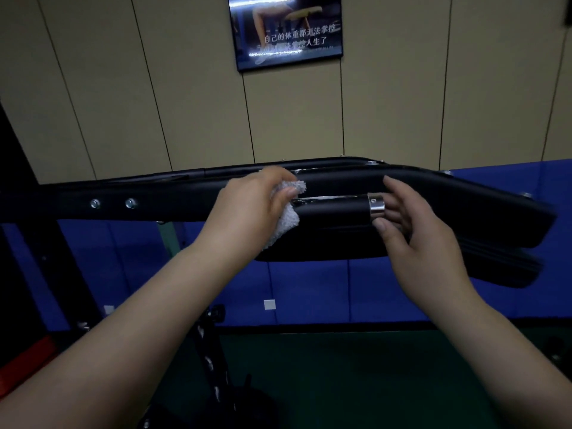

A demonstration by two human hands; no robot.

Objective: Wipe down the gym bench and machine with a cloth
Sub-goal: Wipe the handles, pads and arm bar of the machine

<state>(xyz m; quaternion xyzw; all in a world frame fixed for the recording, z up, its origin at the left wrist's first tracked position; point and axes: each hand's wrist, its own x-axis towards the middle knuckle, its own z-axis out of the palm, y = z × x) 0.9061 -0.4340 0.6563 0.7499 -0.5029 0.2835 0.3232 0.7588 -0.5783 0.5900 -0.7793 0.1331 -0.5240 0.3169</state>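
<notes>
The left hand (253,196) is curled around a bunched white cloth (286,216), thumb across its front, and presses it against the black machine (185,196) where a short black handle (332,209) meets the padded bar. Part of the cloth pokes out above the thumb and more hangs below the palm. Just to the right of this hand the handle runs sideways to a shiny metal collar (376,205), and there the right hand (411,230) takes hold: its fingers reach behind the collar end of the handle while the thumb comes up beneath it, a loose wrap around the bar rather than a tight fist. The two hands are near each other with the length of the handle between them. Left of the cloth hand, two bolts (113,203) sit in the machine's flat black beam. To the right of the right hand, a black pad (495,218) slopes downward. Above both hands, on the beige panelled wall (402,88), hangs a dark framed poster (286,29) with white characters. Below the forearms lie blue wall padding (309,289) and a dark green floor (340,382).
</notes>
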